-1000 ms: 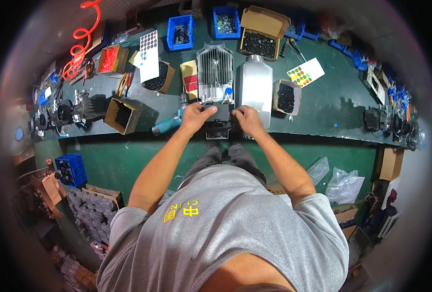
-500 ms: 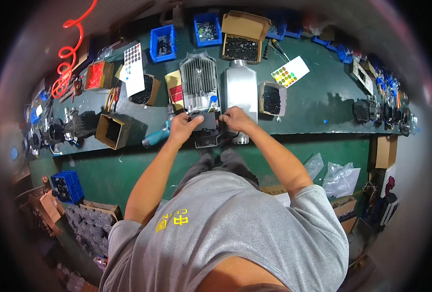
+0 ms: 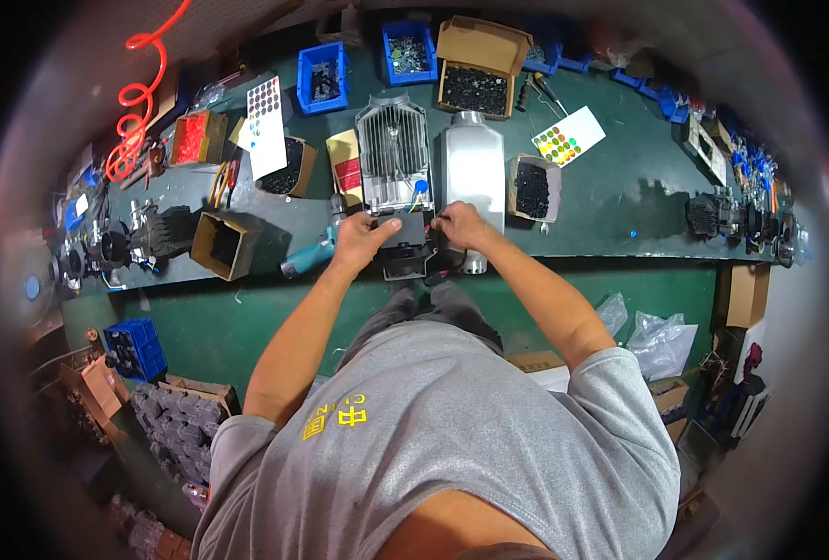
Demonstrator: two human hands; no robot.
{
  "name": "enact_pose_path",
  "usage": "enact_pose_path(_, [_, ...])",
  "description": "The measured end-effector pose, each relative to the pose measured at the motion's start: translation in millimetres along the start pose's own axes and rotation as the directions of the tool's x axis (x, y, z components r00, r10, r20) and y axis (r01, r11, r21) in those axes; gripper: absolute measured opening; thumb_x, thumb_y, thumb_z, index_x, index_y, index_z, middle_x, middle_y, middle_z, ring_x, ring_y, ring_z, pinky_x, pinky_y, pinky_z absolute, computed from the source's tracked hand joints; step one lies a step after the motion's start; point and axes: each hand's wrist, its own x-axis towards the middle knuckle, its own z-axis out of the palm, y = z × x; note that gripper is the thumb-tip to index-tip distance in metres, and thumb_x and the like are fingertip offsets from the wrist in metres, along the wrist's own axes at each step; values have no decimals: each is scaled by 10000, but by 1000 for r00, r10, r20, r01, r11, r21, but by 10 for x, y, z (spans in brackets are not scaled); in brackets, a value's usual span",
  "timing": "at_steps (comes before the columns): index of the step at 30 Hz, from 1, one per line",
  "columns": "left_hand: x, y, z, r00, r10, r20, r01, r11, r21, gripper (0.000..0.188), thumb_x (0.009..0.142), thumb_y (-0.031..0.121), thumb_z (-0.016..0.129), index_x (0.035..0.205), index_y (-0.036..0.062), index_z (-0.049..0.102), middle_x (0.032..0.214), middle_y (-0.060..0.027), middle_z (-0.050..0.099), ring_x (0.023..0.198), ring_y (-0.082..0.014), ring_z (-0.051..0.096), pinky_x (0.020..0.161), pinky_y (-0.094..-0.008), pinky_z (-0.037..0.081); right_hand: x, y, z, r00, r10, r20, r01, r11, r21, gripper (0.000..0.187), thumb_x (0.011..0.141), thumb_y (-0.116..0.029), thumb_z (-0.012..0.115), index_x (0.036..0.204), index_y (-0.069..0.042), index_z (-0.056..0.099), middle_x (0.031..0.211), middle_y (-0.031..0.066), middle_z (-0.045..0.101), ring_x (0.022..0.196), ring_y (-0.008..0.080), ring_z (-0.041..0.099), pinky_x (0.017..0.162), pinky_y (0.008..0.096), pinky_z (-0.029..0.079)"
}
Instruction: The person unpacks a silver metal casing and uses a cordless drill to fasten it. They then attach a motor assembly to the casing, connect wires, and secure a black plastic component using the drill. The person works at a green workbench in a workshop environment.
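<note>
A finned grey metal housing (image 3: 394, 140) lies on the bench ahead of me, with a blue round piece (image 3: 421, 187) and thin wires at its near end. Against that end, by the bench edge, sits a black plastic box (image 3: 403, 230). My left hand (image 3: 362, 243) is closed on the box's left side, its thumb lying on top. At the right side my right hand (image 3: 465, 227) has its fingers pinched together; whatever is between them is too small to make out. A smooth silver metal cover (image 3: 473, 168) lies just right of the housing.
A teal power drill (image 3: 310, 258) lies left of my left hand. Around the bench stand an open carton (image 3: 221, 245), a box of black parts (image 3: 534, 189), blue bins (image 3: 323, 79) and a sticker sheet (image 3: 568, 136). A red coiled hose (image 3: 134, 98) hangs at the left.
The whole view has shifted slightly, so the bench things appear a little further right. Both hands stay at the black box, with little visible movement.
</note>
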Motion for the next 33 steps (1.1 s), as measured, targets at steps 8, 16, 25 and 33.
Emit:
enact_pose_path(8, [24, -77, -3, 999, 38, 19, -37, 999, -24, 467, 843, 443, 838, 746, 35, 632, 654, 1, 571, 552, -81, 533, 458, -267, 420, -34, 2, -59, 999, 11, -44, -3, 984, 177, 311, 886, -339, 763, 987, -45, 778, 948, 203, 746, 885, 357, 725, 819, 438, 555])
enact_pose_path(16, [-182, 12, 51, 999, 32, -42, -40, 983, -179, 374, 852, 255, 861, 951, -43, 657, 762, -30, 659, 660, -85, 572, 570, -275, 467, -515, -25, 124, 891, -67, -449, 184, 957, 222, 316, 913, -265, 707, 1065, 11, 731, 1010, 236, 727, 943, 425, 693, 837, 462, 544])
enact_pose_path(25, [-465, -350, -163, 922, 202, -330, -219, 976, -14, 227, 932, 186, 739, 998, -17, 664, 860, -93, 691, 800, -192, 670, 726, -330, 525, -942, 574, 352, 889, 122, -441, 101, 887, 450, 246, 948, -170, 671, 1072, 33, 733, 895, 148, 754, 821, 187, 709, 763, 327, 556])
enact_pose_path(33, [-360, -1105, -378, 944, 199, -264, 59, 684, 727, 743, 788, -3, 634, 1496, 93, 429, 1396, -157, 531, 1330, -353, 474, 1172, -502, 321, -1059, 740, 35, 787, 156, -597, 45, 950, 309, 189, 939, -104, 681, 1028, 54, 734, 801, 126, 726, 735, 159, 688, 682, 337, 572])
